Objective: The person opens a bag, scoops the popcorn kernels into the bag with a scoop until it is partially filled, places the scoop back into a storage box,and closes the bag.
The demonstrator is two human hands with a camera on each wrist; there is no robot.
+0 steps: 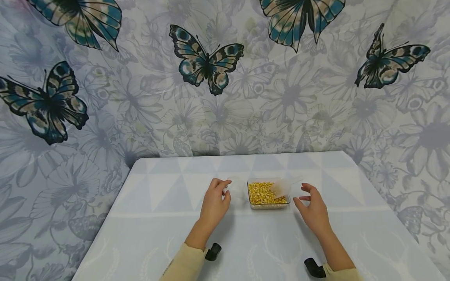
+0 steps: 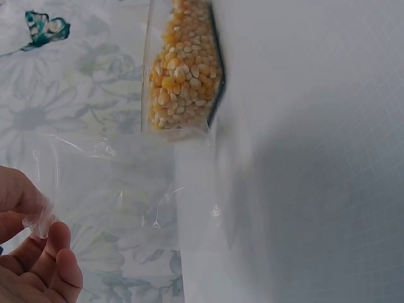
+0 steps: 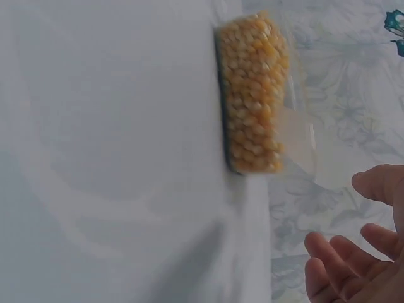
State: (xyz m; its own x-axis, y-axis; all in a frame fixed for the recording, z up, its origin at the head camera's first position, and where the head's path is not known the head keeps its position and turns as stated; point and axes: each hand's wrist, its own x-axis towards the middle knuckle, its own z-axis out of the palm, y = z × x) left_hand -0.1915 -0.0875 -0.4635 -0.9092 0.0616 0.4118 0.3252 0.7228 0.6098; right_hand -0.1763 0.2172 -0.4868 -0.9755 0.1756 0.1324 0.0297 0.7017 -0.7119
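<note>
A clear rectangular tub (image 1: 268, 194) full of yellow corn kernels stands at the middle of the table. A clear plastic scoop (image 1: 284, 186) lies in its right end, handle pointing back right. My left hand (image 1: 225, 190) is just left of the tub and pinches the edge of a thin clear plastic bag (image 1: 237, 190). In the left wrist view the bag (image 2: 126, 183) hangs between my fingers (image 2: 44, 233) and the tub (image 2: 183, 69). My right hand (image 1: 304, 193) hovers open beside the tub's right end, touching nothing. The right wrist view shows its fingers (image 3: 344, 252) apart from the tub (image 3: 252, 95).
The table (image 1: 175, 234) wears a pale blue and white cloth with triangle shapes. A floral curtain with large butterflies (image 1: 205, 62) hangs behind and around it. Black wrist mounts (image 1: 213, 251) sit on both forearms.
</note>
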